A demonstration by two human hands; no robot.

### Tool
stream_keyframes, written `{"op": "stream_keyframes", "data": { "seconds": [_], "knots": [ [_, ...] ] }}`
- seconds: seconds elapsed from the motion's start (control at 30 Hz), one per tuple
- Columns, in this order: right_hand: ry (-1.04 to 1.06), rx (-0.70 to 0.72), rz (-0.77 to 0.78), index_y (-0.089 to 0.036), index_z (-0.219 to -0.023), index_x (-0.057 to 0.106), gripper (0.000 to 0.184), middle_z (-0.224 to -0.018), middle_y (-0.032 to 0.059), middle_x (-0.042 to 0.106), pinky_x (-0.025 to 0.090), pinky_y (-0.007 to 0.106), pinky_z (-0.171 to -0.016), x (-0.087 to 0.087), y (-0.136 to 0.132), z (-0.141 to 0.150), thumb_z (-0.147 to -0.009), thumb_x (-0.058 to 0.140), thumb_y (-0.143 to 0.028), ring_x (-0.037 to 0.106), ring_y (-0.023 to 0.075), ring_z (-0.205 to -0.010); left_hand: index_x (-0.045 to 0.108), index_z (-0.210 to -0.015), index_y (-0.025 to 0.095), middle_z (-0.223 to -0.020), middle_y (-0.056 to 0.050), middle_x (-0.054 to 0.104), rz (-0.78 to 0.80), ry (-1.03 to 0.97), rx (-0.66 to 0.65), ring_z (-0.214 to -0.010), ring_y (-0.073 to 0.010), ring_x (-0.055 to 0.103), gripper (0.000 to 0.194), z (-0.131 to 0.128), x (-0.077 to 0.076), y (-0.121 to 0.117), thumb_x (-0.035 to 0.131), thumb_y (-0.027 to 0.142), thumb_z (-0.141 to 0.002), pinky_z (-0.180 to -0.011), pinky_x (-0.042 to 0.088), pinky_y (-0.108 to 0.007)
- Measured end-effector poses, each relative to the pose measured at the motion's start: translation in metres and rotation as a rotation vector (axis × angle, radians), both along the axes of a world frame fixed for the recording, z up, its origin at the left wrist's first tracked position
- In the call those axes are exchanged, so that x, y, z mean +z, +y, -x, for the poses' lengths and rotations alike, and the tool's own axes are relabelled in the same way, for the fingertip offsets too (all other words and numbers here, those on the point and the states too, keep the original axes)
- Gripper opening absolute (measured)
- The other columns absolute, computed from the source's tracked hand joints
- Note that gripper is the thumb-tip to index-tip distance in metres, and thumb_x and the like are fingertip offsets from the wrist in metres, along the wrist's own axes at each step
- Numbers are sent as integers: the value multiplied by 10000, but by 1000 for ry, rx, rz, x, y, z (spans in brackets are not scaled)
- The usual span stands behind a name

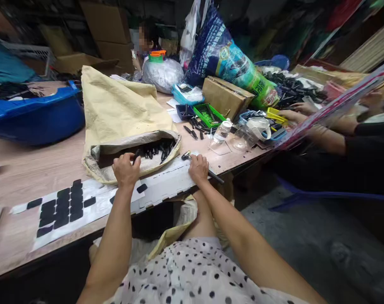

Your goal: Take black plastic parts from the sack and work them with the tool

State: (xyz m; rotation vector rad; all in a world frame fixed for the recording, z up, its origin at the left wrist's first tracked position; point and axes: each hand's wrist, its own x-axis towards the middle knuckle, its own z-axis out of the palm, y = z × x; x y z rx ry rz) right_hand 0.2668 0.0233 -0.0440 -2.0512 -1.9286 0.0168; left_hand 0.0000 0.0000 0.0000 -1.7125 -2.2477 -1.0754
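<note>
- As the left hand [126, 169] works at the mouth of the woven sack [122, 105], its thumb and fingers look closed on a small black piece [137, 155], right by the near edge of the bench [17, 169].
- Over on the other side, the right hand [199, 168] is wrapped firmly around a hammer-like tool [216, 176], metal head poking out toward the sack, dark handle jutting past the bench's near edge (the exact tool type is hard to call from here).
- And look inside that sack: loose black parts [153, 150] lie in its open mouth, which faces the person.
- Under both hands runs a white board [166, 190], set along the near edge, with one black pad [141, 188] on it; toward the left, a white sheet [98, 211] carries rows of more black pads [62, 207].
- Good form here, I'd judge: a light fingertip pinch on the piece, the sack's rim folded well back, and the metal head pointed away from the left fingers.
- The board looks the best place to work, flat and well supported; that handle wants room past the edge, and the clear bottle [222, 131] nearby deserves a wide berth.
</note>
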Motion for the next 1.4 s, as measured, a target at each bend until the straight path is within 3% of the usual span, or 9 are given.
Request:
{"op": "stream_keyframes", "data": {
  "seconds": [0.1, 0.2, 0.33, 0.47, 0.67, 0.87, 1.0, 1.13, 1.4],
  "knots": [
    [-8, -2, -29, -210, -1258, 677, 332, -1131, 128, 584, 339, 368, -846, -2, 0, 0, -990, 483, -186, 460, 262, -1042, 715, -933, 184, -927, -84, 721, 20, 23, -422, -900, -258, 610, 214, -17, -10, -31, 599, 355, -879, -872, 445, -397],
    [-12, -4, -38, -208, -1239, 682, 320, -1124, 130, 582, 334, 369, -830, -3, 0, 0, -1000, 469, -196, 458, 263, -1036, 722, -956, 202, -934, -66, 716, 153, 8, -609, -918, -237, 605, 174, -27, -25, -47, 620, 315, -871, -874, 454, -368],
    [-14, -3, -35, -204, -1220, 686, 308, -1113, 134, 583, 332, 365, -814, -4, 1, 0, -1011, 460, -215, 462, 262, -1029, 742, -1020, 202, -947, -74, 692, 242, -64, -567, -958, -244, 589, 218, -28, -45, -47, 631, 290, -854, -886, 460, -370],
    [0, -10, -14, -208, -1215, 692, 313, -1123, 136, 591, 339, 358, -807, 0, 3, -2, -1011, 455, -210, 477, 262, -1041, 756, -1032, 212, -938, -68, 669, 262, -139, -556, -961, -236, 574, 242, -24, -53, -43, 653, 307, -834, -893, 463, -365],
    [176, 57, -28, -196, -1221, 696, 341, -1086, 122, 618, 402, 327, -795, 12, -11, 3, -977, 460, -164, 543, 232, -967, 763, -983, 221, -885, -52, 651, 300, -214, -542, -949, -230, 565, 220, -22, -53, -40, 677, 304, -798, -890, 473, -361],
    [461, 392, -131, -159, -1204, 696, 359, -1016, 94, 661, 487, 273, -876, 15, -55, 33, -982, 416, -198, 613, 187, -965, 763, -950, 221, -901, -46, 664, 308, -251, -519, -942, -224, 564, 200, -24, -53, -39, 703, 282, -768, -877, 469, -354],
    [445, 458, -136, -172, -1243, 683, 377, -1047, 98, 663, 502, 278, -852, 16, -75, 45, -1000, 402, -237, 622, 191, -966, 764, -940, 221, -898, -42, 670, 310, -251, -513, -925, -217, 567, 191, -26, -51, -40, 706, 249, -760, -862, 463, -349],
    [332, 428, -20, -201, -1236, 695, 362, -1055, 94, 660, 502, 284, -759, 19, -80, 48, -986, 436, -234, 619, 197, -879, 766, -925, 225, -897, -41, 673, 305, -254, -500, -936, -217, 570, 180, -28, -50, -40, 713, 223, -753, -865, 460, -350],
    [325, 467, -37, -211, -1253, 686, 368, -1074, 92, 646, 496, 272, -795, 27, -84, 58, -1001, 420, -243, 615, 191, -919, 745, -872, 221, -867, -36, 665, 294, -243, -498, -914, -212, 564, 119, -28, -52, -40, 711, 228, -759, -850, 452, -348]
  ]
}}
